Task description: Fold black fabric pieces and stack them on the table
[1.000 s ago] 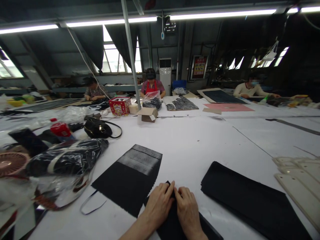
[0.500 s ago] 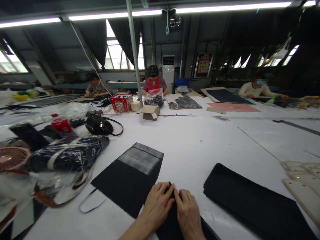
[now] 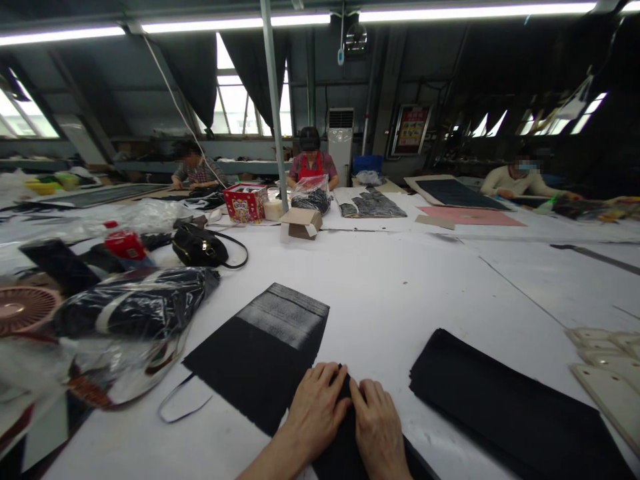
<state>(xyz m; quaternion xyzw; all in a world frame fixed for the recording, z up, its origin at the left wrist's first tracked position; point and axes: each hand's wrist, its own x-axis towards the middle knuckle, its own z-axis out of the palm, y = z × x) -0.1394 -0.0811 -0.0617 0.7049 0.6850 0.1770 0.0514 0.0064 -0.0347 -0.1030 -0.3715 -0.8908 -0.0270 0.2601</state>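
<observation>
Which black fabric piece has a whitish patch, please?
The flat piece left of the left hand; the handled piece and the stack at right look plain black.

Solid black, it was, on the narrow folded fabric piece [image 3: 343, 448] | chalky grey-white banded the flat black rectangular fabric panel [image 3: 257, 353] | more black filled the long layered fabric stack [image 3: 505, 393] | white covered the broad tabletop [image 3: 375, 293] | multicoloured print lit up the red cardboard box [image 3: 245, 203]!
</observation>
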